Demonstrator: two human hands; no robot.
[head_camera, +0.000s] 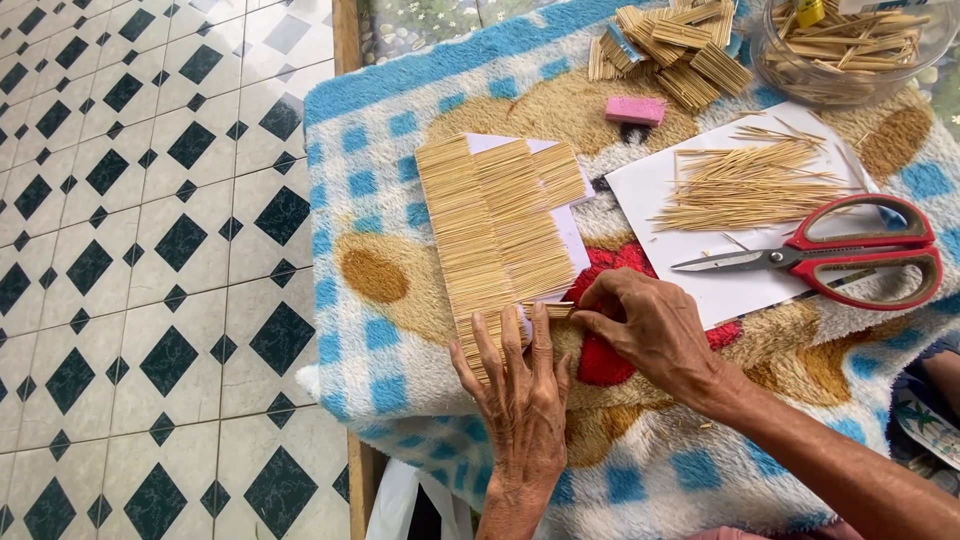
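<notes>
Left hand (520, 395) lies spread flat on the toothpick panel (495, 225); right hand (650, 330) pinches a toothpick (556, 310) beside it.

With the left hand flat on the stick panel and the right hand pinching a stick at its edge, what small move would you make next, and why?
Probably press that stick flush against the last row. The right hand pinches it at the bare lower edge of the stick panel, while the left hand lies flat, steadying the panel.
</notes>
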